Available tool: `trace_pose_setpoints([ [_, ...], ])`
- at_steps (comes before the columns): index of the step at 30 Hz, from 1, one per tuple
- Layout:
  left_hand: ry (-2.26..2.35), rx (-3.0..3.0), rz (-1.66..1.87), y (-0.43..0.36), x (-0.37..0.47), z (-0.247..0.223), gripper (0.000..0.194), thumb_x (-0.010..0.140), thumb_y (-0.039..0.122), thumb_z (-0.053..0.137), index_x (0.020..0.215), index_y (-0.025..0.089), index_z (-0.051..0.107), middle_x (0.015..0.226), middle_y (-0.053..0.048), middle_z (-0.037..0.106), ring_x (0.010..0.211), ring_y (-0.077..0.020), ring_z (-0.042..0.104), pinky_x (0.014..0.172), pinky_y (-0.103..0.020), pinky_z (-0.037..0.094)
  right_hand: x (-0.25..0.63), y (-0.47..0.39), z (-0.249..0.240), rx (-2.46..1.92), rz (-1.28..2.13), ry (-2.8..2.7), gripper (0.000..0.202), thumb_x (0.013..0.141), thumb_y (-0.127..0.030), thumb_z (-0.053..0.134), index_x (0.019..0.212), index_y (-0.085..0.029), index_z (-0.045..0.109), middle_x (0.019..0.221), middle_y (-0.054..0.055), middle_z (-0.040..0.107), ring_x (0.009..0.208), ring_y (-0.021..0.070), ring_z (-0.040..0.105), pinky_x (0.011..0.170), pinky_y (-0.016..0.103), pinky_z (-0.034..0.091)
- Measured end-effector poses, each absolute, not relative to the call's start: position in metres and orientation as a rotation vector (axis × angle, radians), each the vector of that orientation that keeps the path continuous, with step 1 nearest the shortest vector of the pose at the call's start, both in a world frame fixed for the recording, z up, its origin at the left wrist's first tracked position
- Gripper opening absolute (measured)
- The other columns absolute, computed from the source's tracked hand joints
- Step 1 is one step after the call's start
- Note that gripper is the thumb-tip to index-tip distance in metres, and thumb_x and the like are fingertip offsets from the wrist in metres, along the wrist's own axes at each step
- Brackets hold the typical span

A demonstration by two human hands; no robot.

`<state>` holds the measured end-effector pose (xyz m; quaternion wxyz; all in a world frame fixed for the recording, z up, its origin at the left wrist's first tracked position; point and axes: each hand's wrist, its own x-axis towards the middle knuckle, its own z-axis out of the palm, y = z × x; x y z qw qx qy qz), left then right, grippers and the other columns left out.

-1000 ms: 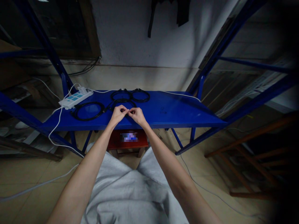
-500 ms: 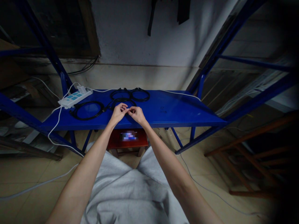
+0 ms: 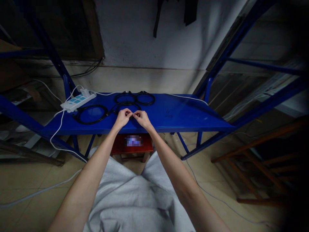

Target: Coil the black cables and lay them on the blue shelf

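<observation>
My left hand [image 3: 124,117] and my right hand [image 3: 142,118] meet fingertip to fingertip over the front of the blue shelf [image 3: 188,117]. Thumb and fingers are pinched together on both; whatever lies between them is too small to make out. Just behind them is a coiled black cable [image 3: 127,103], partly covered by the hands. Two more coils, a left one [image 3: 118,95] and a right one [image 3: 145,103], rest at the back edge. Left of my hands lies another black cable coil [image 3: 89,123]. Small thin black pieces [image 3: 168,114] are on the shelf to the right.
A white power strip [image 3: 77,102] with white cords sits at the shelf's left end. Blue uprights [image 3: 207,90] flank the shelf. Below it stands a red stool [image 3: 118,145] bearing a blurred screen. A wooden rack [image 3: 260,146] is at right.
Both hands stay pinched close together at nearly the same spot, with slight finger movement. The left hand's fingers have curled in a little more. The cables have not moved.
</observation>
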<state>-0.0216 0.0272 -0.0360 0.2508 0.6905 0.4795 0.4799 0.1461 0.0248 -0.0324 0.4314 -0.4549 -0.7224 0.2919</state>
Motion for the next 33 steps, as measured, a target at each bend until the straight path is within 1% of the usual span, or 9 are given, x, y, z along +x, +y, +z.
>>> trace_pose_setpoints([
  [4,1.319,1.884,1.290,0.0286,-0.0224,-0.0358,0.007,0.078,0.022,0.063,0.077,0.018,0.068,0.076,-0.003,0.068,0.074,-0.0188,0.061,0.073,-0.032,0.048,0.1449,0.0269,-0.0334,-1.097,0.768,-1.779,0.017,0.085,-0.019,0.056,0.080,-0.016,0.072,0.081,0.004,0.073,0.076,0.0163,0.061,0.072,0.025,0.043],
  [7,1.302,1.875,1.293,0.0298,-0.0232,-0.0365,0.006,0.077,0.022,0.063,0.076,0.018,0.068,0.077,-0.003,0.068,0.076,-0.0194,0.061,0.075,-0.032,0.049,0.1440,0.0274,-0.0331,-1.116,0.747,-1.796,0.018,0.085,-0.015,0.054,0.079,-0.016,0.071,0.082,0.004,0.073,0.077,0.0167,0.062,0.073,0.025,0.043],
  [15,1.302,1.865,1.320,0.0305,-0.0237,-0.0387,0.005,0.077,0.020,0.064,0.076,0.018,0.068,0.078,-0.004,0.068,0.075,-0.0187,0.062,0.073,-0.032,0.049,0.1420,0.0268,-0.0327,-1.131,0.734,-1.772,0.013,0.086,-0.023,0.063,0.077,-0.017,0.069,0.077,0.004,0.071,0.070,0.0150,0.060,0.069,0.025,0.043],
  [20,1.328,1.871,1.322,0.0273,-0.0227,-0.0348,0.005,0.077,0.020,0.064,0.075,0.018,0.068,0.078,-0.004,0.068,0.075,-0.0185,0.062,0.074,-0.032,0.049,0.1424,0.0237,-0.0294,-1.140,0.707,-1.782,0.012,0.086,-0.023,0.064,0.076,-0.017,0.069,0.076,0.004,0.070,0.070,0.0151,0.059,0.070,0.025,0.043],
  [26,1.308,1.868,1.321,0.0276,-0.0226,-0.0359,0.006,0.078,0.022,0.065,0.076,0.018,0.068,0.079,-0.004,0.068,0.076,-0.0188,0.062,0.073,-0.032,0.049,0.1416,0.0234,-0.0305,-1.157,0.669,-1.770,0.008,0.084,-0.021,0.065,0.080,-0.017,0.070,0.078,0.004,0.071,0.070,0.0152,0.060,0.069,0.025,0.042],
  [30,1.290,1.870,1.331,0.0287,-0.0227,-0.0376,0.005,0.078,0.021,0.065,0.077,0.018,0.069,0.079,-0.004,0.068,0.076,-0.0186,0.062,0.074,-0.032,0.049,0.1422,0.0213,-0.0293,-1.145,0.621,-1.825,0.010,0.086,-0.022,0.064,0.082,-0.017,0.072,0.079,0.004,0.071,0.069,0.0150,0.059,0.068,0.025,0.041],
  [33,1.295,1.878,1.332,0.0276,-0.0228,-0.0359,0.004,0.078,0.021,0.066,0.076,0.018,0.068,0.080,-0.004,0.068,0.076,-0.0186,0.062,0.074,-0.032,0.049,0.1429,0.0187,-0.0262,-1.150,0.614,-1.861,0.013,0.086,-0.022,0.064,0.083,-0.016,0.075,0.075,0.004,0.070,0.068,0.0147,0.057,0.066,0.025,0.039],
])
